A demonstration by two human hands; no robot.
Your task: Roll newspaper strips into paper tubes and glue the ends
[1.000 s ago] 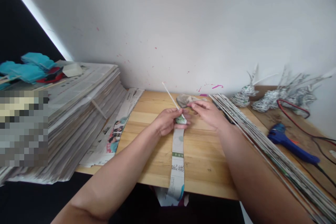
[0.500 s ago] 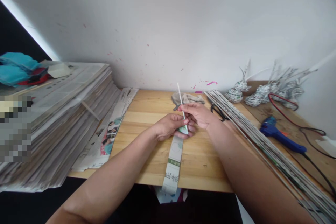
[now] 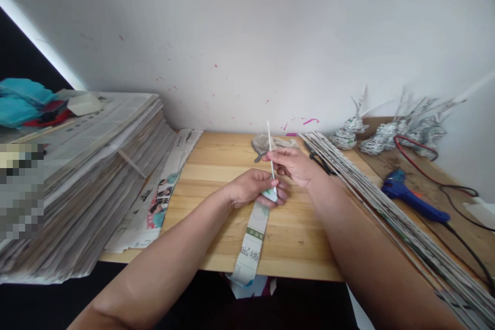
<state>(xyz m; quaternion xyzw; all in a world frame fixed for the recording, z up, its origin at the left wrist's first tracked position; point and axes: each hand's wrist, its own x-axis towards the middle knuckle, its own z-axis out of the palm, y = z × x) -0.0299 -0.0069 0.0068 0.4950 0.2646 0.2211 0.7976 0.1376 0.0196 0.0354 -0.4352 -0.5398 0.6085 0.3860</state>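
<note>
A long newspaper strip (image 3: 253,240) runs from my hands down over the table's front edge. Its upper end is wrapped around a thin white stick (image 3: 269,139), which points up toward the wall. My left hand (image 3: 257,188) pinches the strip and the lower part of the stick between thumb and fingers. Just above it, my right hand (image 3: 288,164) grips the stick with its fingertips. A grey cloth (image 3: 284,143) lies behind my hands.
Stacked newspapers (image 3: 135,134) stand at left, a loose sheet (image 3: 170,180) beside them. Rolled paper sticks (image 3: 386,221), black scissors (image 3: 325,164), a blue glue gun (image 3: 417,201) with its cord and woven paper figures (image 3: 344,136) are at right.
The stick's top has swung slightly right and stands more upright. The strip's lower end has shifted left and curls at the table edge.
</note>
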